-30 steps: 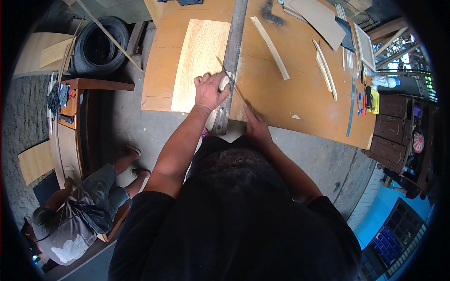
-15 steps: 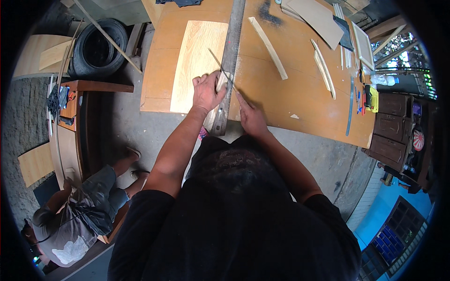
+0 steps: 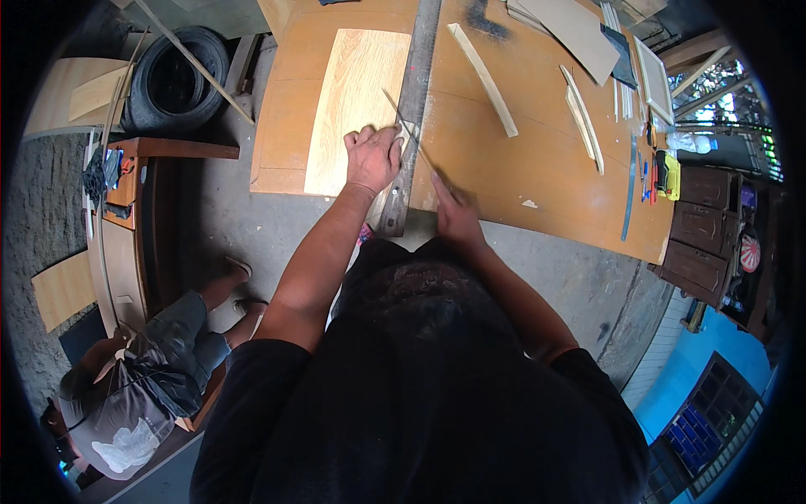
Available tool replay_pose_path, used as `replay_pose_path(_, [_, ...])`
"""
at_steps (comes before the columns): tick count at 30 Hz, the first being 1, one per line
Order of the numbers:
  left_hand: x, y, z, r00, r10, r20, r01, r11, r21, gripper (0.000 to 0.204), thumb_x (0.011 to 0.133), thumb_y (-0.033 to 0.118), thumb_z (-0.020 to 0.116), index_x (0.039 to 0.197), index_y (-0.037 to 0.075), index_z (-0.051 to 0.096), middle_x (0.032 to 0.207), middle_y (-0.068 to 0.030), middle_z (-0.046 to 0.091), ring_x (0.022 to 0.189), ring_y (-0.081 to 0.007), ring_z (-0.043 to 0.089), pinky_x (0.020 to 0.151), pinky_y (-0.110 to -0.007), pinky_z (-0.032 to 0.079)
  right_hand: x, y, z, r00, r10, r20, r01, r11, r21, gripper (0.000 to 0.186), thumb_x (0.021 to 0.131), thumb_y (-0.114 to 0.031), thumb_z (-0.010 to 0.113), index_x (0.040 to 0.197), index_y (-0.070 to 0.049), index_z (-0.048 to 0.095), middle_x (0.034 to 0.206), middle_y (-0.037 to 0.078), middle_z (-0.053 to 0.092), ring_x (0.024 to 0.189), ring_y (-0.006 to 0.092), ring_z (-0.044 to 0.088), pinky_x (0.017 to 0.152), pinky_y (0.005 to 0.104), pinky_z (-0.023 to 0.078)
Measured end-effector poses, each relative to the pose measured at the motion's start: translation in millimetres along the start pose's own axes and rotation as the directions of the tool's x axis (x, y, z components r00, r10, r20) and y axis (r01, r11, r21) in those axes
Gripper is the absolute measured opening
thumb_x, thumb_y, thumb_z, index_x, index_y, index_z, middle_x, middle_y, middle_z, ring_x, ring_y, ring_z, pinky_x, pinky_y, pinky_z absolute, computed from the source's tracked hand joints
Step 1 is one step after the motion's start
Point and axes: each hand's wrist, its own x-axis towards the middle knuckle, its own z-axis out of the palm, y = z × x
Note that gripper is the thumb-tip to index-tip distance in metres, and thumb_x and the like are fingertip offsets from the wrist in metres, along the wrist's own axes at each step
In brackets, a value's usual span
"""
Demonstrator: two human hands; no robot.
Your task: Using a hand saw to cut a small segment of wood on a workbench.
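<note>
My left hand (image 3: 372, 159) presses down with bent fingers on a narrow wooden strip (image 3: 403, 137), which lies along a long grey metal bar (image 3: 416, 92). Most of the strip is hidden under the hand. My right hand (image 3: 457, 220), slightly blurred, is closed round the near end of a handsaw (image 3: 393, 102). Its thin dark blade is seen almost edge-on and slants over the strip and the bar, just beyond my left fingers. The saw's handle is hidden in my fist. Left of the bar lies a pale wood-grain board (image 3: 357, 80).
The brown worktable (image 3: 537, 168) carries a curved wooden strip (image 3: 484, 80), paired strips (image 3: 582, 122) and stacked thin panels (image 3: 571, 38). Hand tools (image 3: 648, 176) line its right edge. A person (image 3: 138, 378) sits at lower left, near a wooden cabinet (image 3: 126, 244) and a tyre (image 3: 176, 81).
My right hand has drawn back a little toward me and to the right, and the saw blade has slid with it. My left hand stays on the strip. The view has shifted slightly.
</note>
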Motion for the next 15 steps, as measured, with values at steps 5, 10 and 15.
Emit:
replay_pose_path(5, [-3.1,-4.2,0.4,1.0,-0.003,-0.021,0.003,1.0,-0.027,0.025,0.09,0.023,0.061,0.111,0.012,0.069,0.103,-0.0018,0.072,0.095,-0.0203,0.057,0.089,-0.041,0.032,-56.7,8.4,-8.6,0.974,0.129,0.184,-0.165,0.967,0.193,0.062,0.093,-0.005,0.05,0.152,-0.019,0.036,0.121,0.028,0.06,0.099,0.0474,0.063,0.081,0.052,0.053])
replay_pose_path(10, [-1.8,-2.9,-5.4,1.0,0.011,0.017,-0.01,0.999,-0.044,0.025,0.09,0.022,0.062,0.11,0.011,0.069,0.103,-0.0015,0.072,0.094,-0.02,0.057,0.089,-0.04,0.033,-46.9,5.0,-7.9,0.993,0.07,0.095,-0.088,0.974,0.209,0.06,0.092,-0.004,0.05,0.15,-0.018,0.039,0.114,0.03,0.061,0.096,0.0494,0.061,0.083,0.0518,0.052])
replay_pose_path(15, [-1.4,-2.6,-1.1,1.0,0.02,0.0,-0.02,0.999,-0.046,0.025,0.09,0.023,0.062,0.111,0.012,0.069,0.102,-0.0019,0.072,0.095,-0.0197,0.058,0.089,-0.04,0.032,14.7,-22.4,-13.1,0.997,0.055,0.059,-0.06,0.995,0.074,0.055,0.096,-0.005,0.045,0.151,-0.011,0.038,0.12,0.03,0.061,0.109,0.0457,0.06,0.093,0.0458,0.049])
